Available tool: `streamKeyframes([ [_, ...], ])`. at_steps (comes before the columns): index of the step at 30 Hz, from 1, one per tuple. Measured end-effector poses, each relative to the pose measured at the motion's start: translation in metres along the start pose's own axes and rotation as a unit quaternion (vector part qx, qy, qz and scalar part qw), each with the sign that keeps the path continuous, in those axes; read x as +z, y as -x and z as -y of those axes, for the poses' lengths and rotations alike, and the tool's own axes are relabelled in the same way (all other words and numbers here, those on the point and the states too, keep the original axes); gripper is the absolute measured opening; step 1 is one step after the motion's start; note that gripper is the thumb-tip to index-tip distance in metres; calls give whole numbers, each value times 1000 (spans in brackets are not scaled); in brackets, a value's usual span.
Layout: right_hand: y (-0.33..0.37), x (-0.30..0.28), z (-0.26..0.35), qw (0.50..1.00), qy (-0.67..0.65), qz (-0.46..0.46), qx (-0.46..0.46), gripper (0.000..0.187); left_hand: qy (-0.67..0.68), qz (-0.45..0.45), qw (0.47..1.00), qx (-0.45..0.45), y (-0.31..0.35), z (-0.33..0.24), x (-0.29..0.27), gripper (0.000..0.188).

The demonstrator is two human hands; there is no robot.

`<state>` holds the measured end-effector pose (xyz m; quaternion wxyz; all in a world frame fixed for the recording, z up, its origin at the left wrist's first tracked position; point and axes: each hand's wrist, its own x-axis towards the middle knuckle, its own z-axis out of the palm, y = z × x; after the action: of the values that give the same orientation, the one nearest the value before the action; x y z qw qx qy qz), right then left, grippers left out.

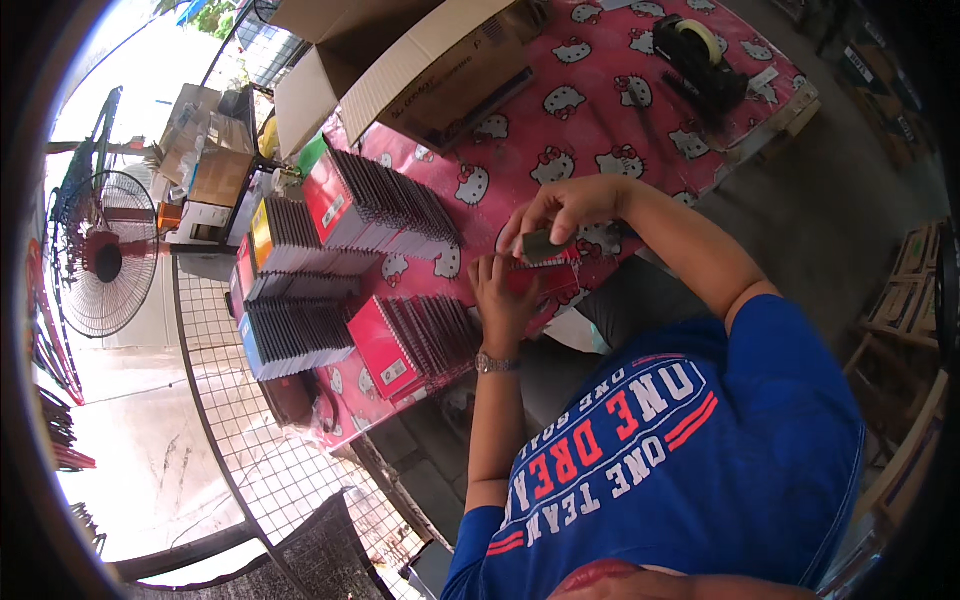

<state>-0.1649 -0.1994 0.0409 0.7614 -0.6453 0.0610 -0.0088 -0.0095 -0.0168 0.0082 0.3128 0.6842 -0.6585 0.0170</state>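
Observation:
A red spiral notebook (560, 286) lies at the near edge of the table, partly covered by my hands. My left hand (500, 290), with a watch at the wrist, grips the notebook's left part, fingers bent over its bound edge. Just above that edge, my right hand (572, 212) is closed around a small dark olive-grey block (544, 246); its exact kind is not clear. To the left of my left hand stands a row of red spiral notebooks (415, 340).
More notebook rows stand further left: red (375, 195), yellow (290, 235) and blue (295, 335). An open cardboard box (440, 85) is at the back. A black tape dispenser (700, 75) sits far right on the pink patterned tablecloth (520, 115). A fan (108, 255) stands at left.

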Motion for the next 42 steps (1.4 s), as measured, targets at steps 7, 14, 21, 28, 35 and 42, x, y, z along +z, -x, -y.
streamKeyframes([
  [7,-11,2,7,997,31,46,52,44,32,-1,999,-44,2,5,-1,40],
  [14,-35,-2,-5,990,-43,137,-2,43,131,-3,986,-105,7,22,-6,34],
  [21,-36,-12,-9,996,-37,60,-46,43,176,-12,970,-169,14,32,0,30],
  [28,29,-36,-90,785,496,-372,-8,82,347,-64,899,-258,24,38,4,18],
  [35,127,21,-133,698,628,-337,70,54,354,-91,882,-297,31,31,10,29],
  [42,40,99,-49,781,479,-332,-224,43,345,-144,885,-278,24,21,12,23],
])
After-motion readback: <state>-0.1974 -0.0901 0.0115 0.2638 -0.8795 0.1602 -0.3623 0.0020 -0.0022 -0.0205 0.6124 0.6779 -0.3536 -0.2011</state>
